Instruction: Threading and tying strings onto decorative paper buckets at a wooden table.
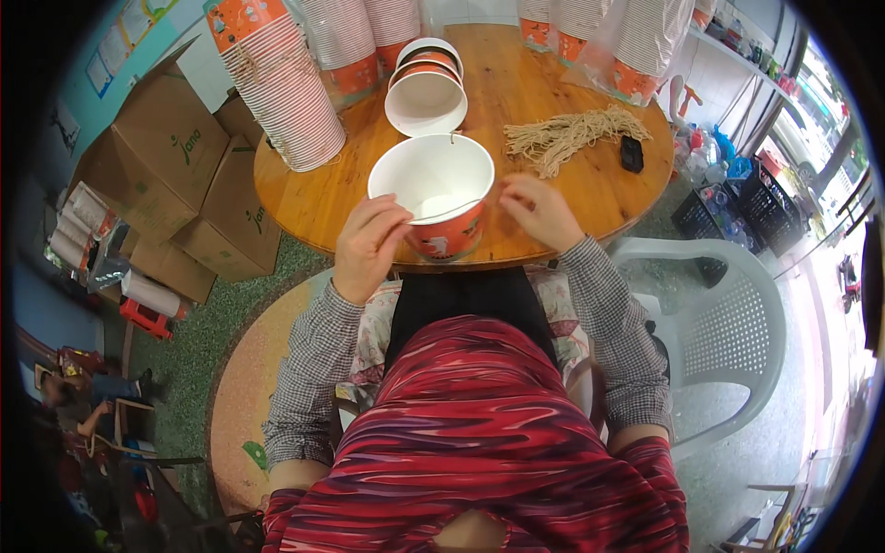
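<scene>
A white paper bucket point(433, 175) with an orange printed outside stands at the near edge of the round wooden table point(535, 92). My left hand point(367, 247) pinches a thin string at the bucket's left rim. The string runs across the bucket's mouth toward my right hand point(539, 210), whose fingers are curled beside the right rim; whether they pinch the string's other end is unclear. A bundle of tan strings point(570, 135) lies just beyond my right hand. A short stack of nested buckets point(426, 92) lies tilted behind the one I hold.
Tall stacks of paper buckets point(286, 88) stand along the table's far side, some in clear plastic. A small black object point(631, 153) lies by the strings. Cardboard boxes point(171, 157) are on the floor at left, a white plastic chair point(728, 313) at right.
</scene>
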Motion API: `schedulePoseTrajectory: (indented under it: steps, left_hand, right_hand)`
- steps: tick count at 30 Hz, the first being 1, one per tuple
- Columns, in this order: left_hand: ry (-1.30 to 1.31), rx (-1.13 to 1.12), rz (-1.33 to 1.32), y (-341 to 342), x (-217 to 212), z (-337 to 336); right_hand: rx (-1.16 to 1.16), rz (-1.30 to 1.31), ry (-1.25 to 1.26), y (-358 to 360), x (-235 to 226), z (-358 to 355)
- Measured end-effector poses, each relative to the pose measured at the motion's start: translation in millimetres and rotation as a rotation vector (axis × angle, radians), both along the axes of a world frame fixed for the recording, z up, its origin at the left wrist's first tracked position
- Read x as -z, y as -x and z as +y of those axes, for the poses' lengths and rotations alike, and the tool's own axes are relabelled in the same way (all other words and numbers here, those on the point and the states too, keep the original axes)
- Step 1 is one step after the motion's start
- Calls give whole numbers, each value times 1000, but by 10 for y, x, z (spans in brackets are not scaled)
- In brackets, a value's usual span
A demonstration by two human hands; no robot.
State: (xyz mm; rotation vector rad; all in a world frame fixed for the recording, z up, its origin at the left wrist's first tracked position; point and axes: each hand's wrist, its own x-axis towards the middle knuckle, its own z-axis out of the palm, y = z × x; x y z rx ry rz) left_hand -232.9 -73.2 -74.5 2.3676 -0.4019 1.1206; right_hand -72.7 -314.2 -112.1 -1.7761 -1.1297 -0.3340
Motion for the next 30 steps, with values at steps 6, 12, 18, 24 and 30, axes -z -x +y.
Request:
schedulePoseTrajectory:
  steps: [6, 12, 18, 24, 30]
  left_hand:
    - [137, -37, 66, 66, 64, 183]
    - [618, -86, 30, 148, 322, 444]
    - [688, -191, -28, 248, 453, 294]
    - [892, -140, -121, 180, 395, 269]
    - [656, -49, -217, -267, -117, 587]
  right_hand:
    - [23, 160, 80, 163, 475, 43]
    - [-141, 768, -180, 424, 528, 236]
    - [-351, 948, -303, 816, 533, 491]
    - [-285, 869, -396, 932, 513, 828]
    - [-155, 726, -527, 570, 116, 1244]
